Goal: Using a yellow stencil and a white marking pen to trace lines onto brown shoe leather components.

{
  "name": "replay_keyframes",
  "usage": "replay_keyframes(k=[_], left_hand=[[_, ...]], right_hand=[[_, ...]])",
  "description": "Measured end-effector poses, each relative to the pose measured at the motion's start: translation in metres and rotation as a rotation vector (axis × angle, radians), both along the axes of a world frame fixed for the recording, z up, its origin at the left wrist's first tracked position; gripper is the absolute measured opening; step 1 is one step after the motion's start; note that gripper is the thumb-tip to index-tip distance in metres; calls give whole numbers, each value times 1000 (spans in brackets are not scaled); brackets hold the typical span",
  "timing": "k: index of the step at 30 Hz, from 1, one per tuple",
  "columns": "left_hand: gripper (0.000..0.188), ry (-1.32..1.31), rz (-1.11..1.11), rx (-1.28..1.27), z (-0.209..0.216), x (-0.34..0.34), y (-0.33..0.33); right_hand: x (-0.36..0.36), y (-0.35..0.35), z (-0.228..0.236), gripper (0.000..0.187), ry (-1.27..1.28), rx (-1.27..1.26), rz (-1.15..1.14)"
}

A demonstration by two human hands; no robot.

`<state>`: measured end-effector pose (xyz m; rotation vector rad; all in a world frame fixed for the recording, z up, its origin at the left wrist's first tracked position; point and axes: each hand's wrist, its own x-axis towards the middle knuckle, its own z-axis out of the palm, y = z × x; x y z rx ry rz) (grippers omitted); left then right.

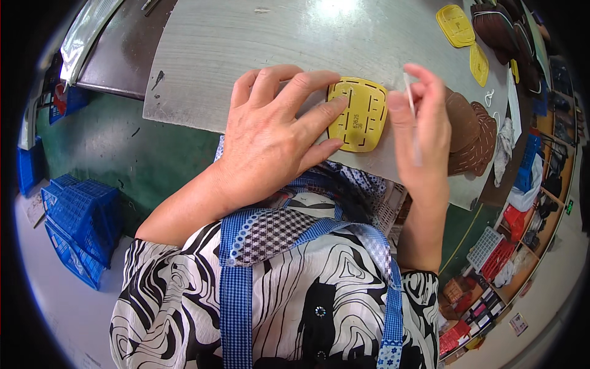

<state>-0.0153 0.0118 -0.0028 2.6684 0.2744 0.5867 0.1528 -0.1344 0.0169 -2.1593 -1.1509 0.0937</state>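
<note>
On the grey table lies a yellow template plate [370,114], rounded at its corners and cut with short slots. My left hand [270,126] rests on its left side, fingers spread, with the index finger and thumb reaching onto the plate. To the right of the plate, my right hand [427,126] is raised and closed around a thin white pen-like stick [410,89], blurred by motion. The stick's tip does not touch the plate. Just beyond that hand lie overlapping brown rounded pieces [482,144], some with pale dashes; the hand partly hides them.
More yellow templates [456,26] and a dark brown bundle [495,31] lie at the table's far right. A crumpled whitish cloth [504,150] sits near the right edge. Blue plastic crates [83,215] stand at the left, and loaded shelves [510,240] at the right.
</note>
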Motion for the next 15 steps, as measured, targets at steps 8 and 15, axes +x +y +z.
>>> replay_keyframes(k=[8,15], left_hand=[[33,18,11,28,-2,-1,0],[23,-14,-21,5,-2,1,-1]], right_hand=[[-3,11,10,25,450,184,184],[-1,36,-4,22,133,139,202]])
